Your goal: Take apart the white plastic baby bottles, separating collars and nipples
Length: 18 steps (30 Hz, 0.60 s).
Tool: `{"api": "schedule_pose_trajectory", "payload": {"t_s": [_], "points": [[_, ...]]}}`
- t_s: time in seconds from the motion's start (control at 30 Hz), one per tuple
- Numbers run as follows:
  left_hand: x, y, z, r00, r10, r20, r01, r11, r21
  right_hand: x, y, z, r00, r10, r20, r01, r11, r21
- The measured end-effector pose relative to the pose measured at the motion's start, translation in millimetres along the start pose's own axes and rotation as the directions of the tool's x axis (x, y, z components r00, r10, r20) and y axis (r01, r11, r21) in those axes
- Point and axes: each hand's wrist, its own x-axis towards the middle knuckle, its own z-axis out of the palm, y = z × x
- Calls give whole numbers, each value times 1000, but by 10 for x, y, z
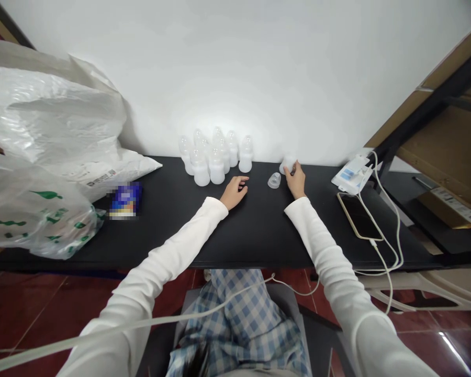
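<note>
Several small white plastic bottles stand in a cluster at the back of the black table, by the wall. My left hand rests on the table just in front of them, fingers loosely curled, with nothing visible in it. My right hand reaches to the back and touches a single white bottle lying near the wall; its fingers are bent around the bottle's side. A clear cap lies on the table between my two hands.
Large plastic bags fill the table's left end, with a blue packet beside them. At the right lie a phone on a white cable and a white box. A wooden shelf frame stands at the far right.
</note>
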Motion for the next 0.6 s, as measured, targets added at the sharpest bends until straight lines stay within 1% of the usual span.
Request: {"api": "schedule_pose_trajectory", "payload": {"t_s": [0.03, 0.07, 0.1, 0.17, 0.23, 0.27, 0.3, 0.37, 0.43, 0.5, 0.6], "points": [[-2, 8, -2, 1000, -5, 2, 5, 1000, 3, -2, 3, 10, 999, 4, 34, -4, 1000, 0], [-4, 13, -2, 1000, -7, 2, 7, 1000, 5, -13, -15, 11, 999, 14, 42, -14, 1000, -5], [-6, 16, -1, 1000, -8, 1, 8, 1000, 7, -36, -51, 2, 999, 30, 20, -29, 999, -16], [-10, 21, 1, 1000, 0, -3, 0, 1000, 13, -112, -173, -40, 993, 57, -99, -64, 996, -63], [-14, 29, 4, 1000, 16, -6, -16, 1000, 24, -219, -344, -90, 971, 38, -236, -73, 987, -144], [-16, 38, 5, 1000, 26, -4, -26, 999, 31, -277, -439, -108, 973, -10, -232, -34, 982, -187], [-19, 48, 6, 999, 39, -2, -39, 999, 34, -331, -534, -117, 984, -78, -162, 40, 973, -225], [-26, 75, 8, 998, 65, 5, -65, 997, 29, -421, -708, -103, 984, -180, 6, 173, 935, -308], [-34, 104, 10, 997, 77, 7, -77, 997, 2, -478, -838, -61, 975, -182, 130, 216, 913, -345], [-43, 132, 14, 999, 54, 3, -54, 997, -46, -512, -918, -12, 977, -127, 170, 173, 941, -290], [-59, 180, 27, 1000, -11, 28, 16, 988, -156, -567, -989, 45, 993, 6, 114, 3, 997, -79]]}}
